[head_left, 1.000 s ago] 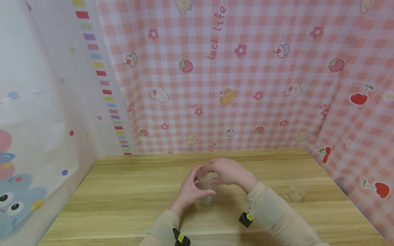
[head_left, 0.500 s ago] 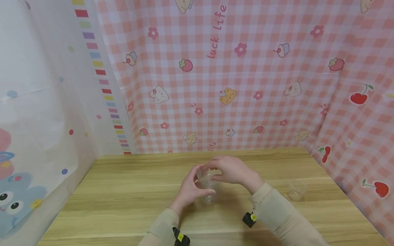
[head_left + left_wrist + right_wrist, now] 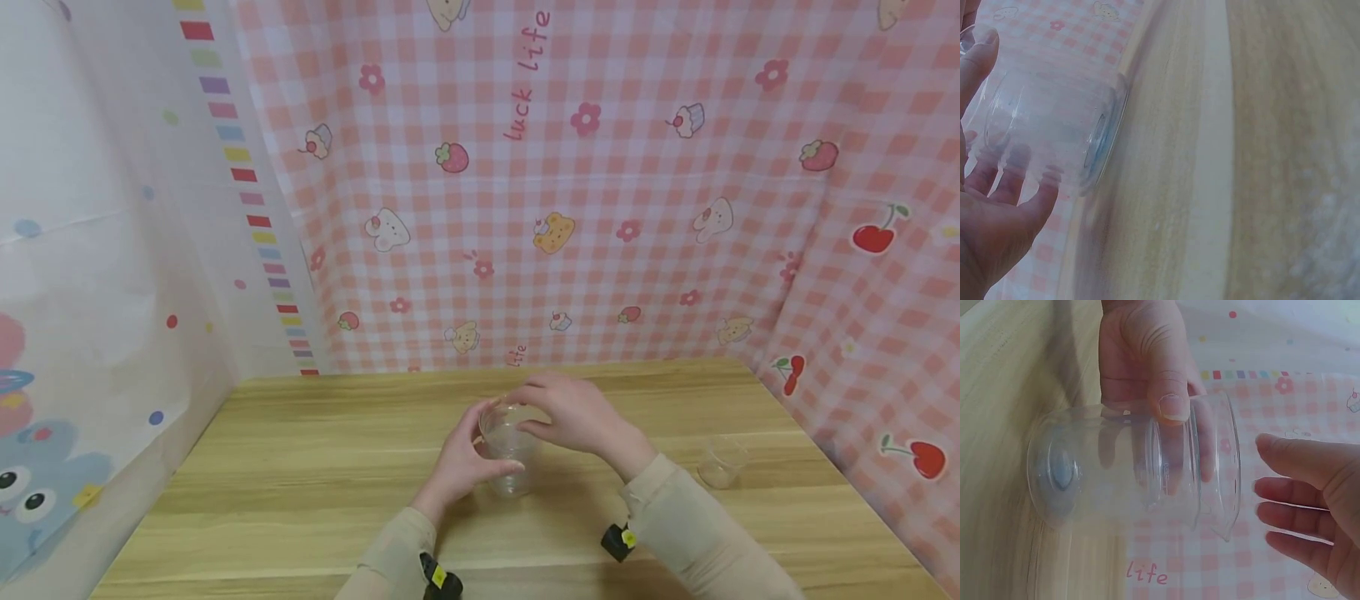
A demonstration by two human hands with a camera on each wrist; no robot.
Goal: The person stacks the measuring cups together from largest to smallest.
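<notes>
My left hand (image 3: 467, 458) grips a clear beaker (image 3: 507, 479), its thumb on the near side and its fingers around the far side. The beaker stands upright on the table. In the right wrist view, a second rim and an inner ring show near the mouth of the beaker (image 3: 1097, 475), where another clear beaker (image 3: 1216, 469) is nested. My right hand (image 3: 573, 417) is over the mouth in the head view. In the right wrist view its fingers (image 3: 1294, 519) are spread a little apart from the rim and hold nothing.
A smaller clear beaker (image 3: 722, 467) stands at the right on the wooden table (image 3: 315, 492). A pink checked cloth (image 3: 480, 208) hangs behind the table, and another patterned cloth (image 3: 877, 333) hangs along its right side.
My right hand has drawn back slightly to the right and away from the beaker's mouth. The left hand and the beaker stay in place.
</notes>
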